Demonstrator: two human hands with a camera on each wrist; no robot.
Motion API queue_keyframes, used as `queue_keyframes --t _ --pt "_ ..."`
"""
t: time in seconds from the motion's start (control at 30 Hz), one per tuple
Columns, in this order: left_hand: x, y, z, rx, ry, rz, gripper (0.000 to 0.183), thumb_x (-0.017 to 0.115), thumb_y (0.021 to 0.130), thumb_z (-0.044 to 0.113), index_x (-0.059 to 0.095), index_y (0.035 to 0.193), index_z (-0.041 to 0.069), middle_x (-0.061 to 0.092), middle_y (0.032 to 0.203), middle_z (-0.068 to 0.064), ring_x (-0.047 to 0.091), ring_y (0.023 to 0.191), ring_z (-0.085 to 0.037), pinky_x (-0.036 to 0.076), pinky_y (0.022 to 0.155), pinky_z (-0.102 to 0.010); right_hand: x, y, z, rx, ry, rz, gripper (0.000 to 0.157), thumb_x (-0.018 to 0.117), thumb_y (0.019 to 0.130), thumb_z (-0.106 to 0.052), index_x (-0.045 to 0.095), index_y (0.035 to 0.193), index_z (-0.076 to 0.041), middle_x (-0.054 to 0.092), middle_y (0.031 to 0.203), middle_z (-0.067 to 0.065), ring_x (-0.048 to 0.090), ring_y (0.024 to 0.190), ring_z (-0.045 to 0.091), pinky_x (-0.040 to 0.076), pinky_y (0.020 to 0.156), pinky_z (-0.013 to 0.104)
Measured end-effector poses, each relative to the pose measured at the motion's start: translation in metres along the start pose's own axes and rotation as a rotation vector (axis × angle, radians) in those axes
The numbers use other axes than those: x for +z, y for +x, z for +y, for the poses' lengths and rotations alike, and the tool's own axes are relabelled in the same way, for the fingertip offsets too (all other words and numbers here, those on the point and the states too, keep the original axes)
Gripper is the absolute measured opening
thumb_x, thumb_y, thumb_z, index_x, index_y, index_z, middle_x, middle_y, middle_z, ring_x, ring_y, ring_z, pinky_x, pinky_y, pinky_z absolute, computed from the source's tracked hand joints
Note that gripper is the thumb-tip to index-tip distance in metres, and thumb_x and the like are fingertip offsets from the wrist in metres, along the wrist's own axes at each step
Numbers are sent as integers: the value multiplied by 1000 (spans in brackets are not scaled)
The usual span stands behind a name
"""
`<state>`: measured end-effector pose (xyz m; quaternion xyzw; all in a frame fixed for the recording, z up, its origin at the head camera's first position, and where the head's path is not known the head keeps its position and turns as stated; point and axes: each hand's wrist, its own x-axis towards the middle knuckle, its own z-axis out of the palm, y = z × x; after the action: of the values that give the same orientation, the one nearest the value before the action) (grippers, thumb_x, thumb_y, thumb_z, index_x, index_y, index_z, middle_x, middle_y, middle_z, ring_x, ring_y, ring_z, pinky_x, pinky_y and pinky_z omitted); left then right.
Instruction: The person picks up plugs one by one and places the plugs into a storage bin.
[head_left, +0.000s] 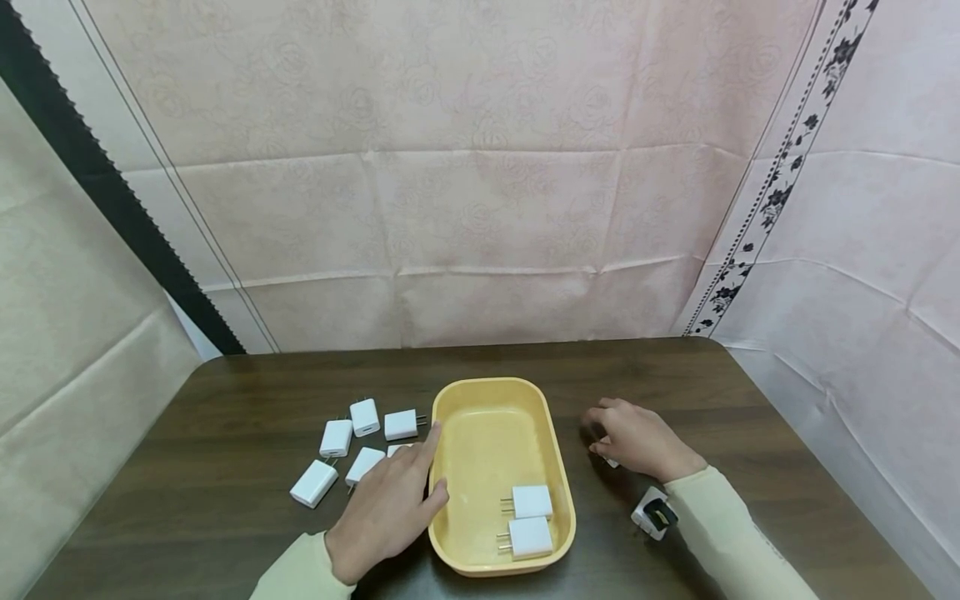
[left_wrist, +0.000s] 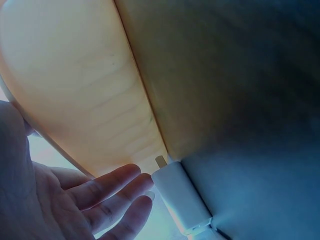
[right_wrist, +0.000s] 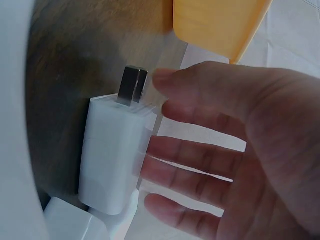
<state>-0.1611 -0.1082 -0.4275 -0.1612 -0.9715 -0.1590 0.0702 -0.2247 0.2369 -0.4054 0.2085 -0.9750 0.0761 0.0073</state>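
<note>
A yellow tray (head_left: 495,467) stands on the table between my hands, with two white charger plugs (head_left: 531,537) lying in its near right part. My left hand (head_left: 390,508) is at the tray's left wall, index finger extended along the rim. In the left wrist view its relaxed fingers lie close to a white charger plug (left_wrist: 182,197); contact is unclear. My right hand (head_left: 645,437) is low over the table right of the tray, partly covering a white plug (head_left: 611,462). In the right wrist view, loosely bent fingers and thumb are beside a white plug (right_wrist: 112,155) with metal prongs, not closed round it.
Several white charger plugs (head_left: 336,437) lie left of the tray, one partly behind my left hand. Another plug (head_left: 647,518) lies under my right wrist, beside the black wrist camera (head_left: 663,512). Pale cloth (head_left: 480,217) hangs behind the dark wooden table (head_left: 225,467).
</note>
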Motion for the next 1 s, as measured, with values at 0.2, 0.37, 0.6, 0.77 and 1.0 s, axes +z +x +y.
queue_keyframes --t 0.2,0.37,0.6,0.77,1.0 --pt "0 0 0 -2 -3 -1 68 58 97 37 39 156 8 67 131 -11 65 116 -25 50 98 -47 0 0 1 -4 20 -24 26 80 83 -16 75 107 -11 68 101 5 62 84 15 55 75 41" --pt "-1 0 0 -7 -11 -6 68 58 97 37 39 156 9 67 132 -11 65 117 -25 50 99 -47 1 0 0 -4 30 -49 24 80 84 -18 75 107 -11 68 101 5 61 84 15 54 75 41" --pt "0 0 0 1 5 3 68 58 97 38 41 155 9 69 126 -11 66 110 -24 51 95 -46 0 0 0 -4 36 -92 26 84 80 -23 75 103 -14 67 93 0 59 81 13 53 74 41" --pt "-1 1 0 0 3 6 68 58 97 38 41 155 9 69 125 -10 66 109 -23 51 94 -46 0 1 0 -20 11 -109 26 86 78 -21 75 100 -15 66 88 -3 56 76 11 52 73 38" --pt "-2 1 0 11 -29 -5 68 58 97 35 40 155 6 67 132 -13 64 119 -25 50 98 -48 1 0 -1 -13 20 -127 26 86 78 -18 74 100 -13 66 87 -3 56 75 10 51 74 38"
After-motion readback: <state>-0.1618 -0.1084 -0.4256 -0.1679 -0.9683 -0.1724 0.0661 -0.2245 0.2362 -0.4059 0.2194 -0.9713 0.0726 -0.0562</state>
